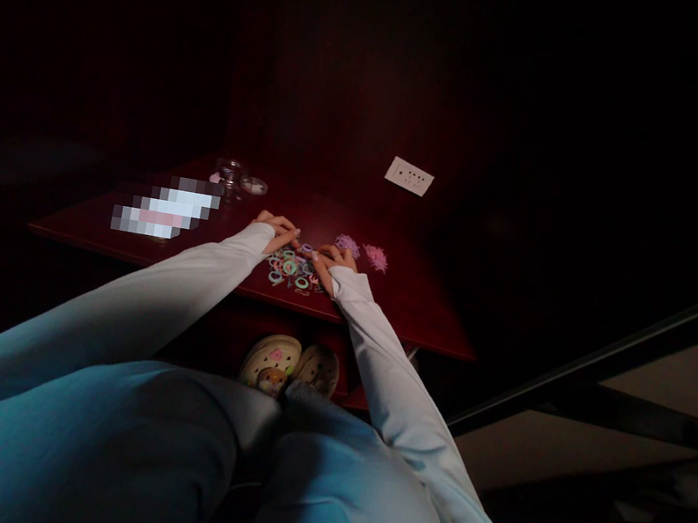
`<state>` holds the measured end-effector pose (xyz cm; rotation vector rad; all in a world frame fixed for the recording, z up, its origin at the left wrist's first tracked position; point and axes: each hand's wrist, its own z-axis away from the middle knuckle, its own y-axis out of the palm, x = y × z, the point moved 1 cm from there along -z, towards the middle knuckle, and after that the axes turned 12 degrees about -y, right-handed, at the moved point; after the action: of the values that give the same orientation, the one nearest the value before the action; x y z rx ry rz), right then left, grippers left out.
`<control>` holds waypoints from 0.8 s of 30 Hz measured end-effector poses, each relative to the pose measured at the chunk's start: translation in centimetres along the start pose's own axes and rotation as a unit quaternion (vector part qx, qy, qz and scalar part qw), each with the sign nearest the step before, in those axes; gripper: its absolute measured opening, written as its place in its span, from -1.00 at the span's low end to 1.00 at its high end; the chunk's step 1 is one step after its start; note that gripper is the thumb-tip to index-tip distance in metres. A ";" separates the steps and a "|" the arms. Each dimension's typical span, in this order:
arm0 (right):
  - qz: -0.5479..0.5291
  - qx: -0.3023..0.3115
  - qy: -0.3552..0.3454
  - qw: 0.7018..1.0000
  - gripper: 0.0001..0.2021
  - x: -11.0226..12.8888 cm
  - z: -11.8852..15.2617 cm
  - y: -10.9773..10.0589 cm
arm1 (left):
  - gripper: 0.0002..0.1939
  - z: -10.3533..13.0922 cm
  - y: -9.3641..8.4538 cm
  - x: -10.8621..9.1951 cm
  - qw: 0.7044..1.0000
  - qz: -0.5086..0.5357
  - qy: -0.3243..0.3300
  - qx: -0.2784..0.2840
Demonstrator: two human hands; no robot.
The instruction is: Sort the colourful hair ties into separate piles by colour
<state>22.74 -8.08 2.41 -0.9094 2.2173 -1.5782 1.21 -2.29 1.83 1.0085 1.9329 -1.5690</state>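
Note:
Small coloured hair ties (289, 268) lie in a loose heap on the dark red table, between and in front of my hands. A purple hair tie (306, 249) is between the fingertips of both hands, just over the heap's far edge. My left hand (277, 230) has its fingers bent, with thumb and fingertips closed at the purple tie's left side. At the right side of that tie, the fingers of my right hand (329, 260) are pinched. Behind the right hand sits a purple pile (347, 245), and beside it a pink pile (376, 257).
A pixelated bright object (167, 209) lies on the table's left part. Clear containers (230, 175) and a round lid (254, 186) stand behind it. A white socket plate (410, 176) is on the back wall. Pale clogs (272, 360) show below the table edge (435, 346).

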 end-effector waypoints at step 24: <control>0.021 0.012 -0.014 1.000 -0.53 0.4 -0.1 -0.2 | -0.78 -0.5 0.6 0.8 0.998 -0.043 0.040 -0.016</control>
<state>22.45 -8.31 2.72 -0.8676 2.1791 -1.5604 1.22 -1.53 1.06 1.0015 2.0740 -1.5609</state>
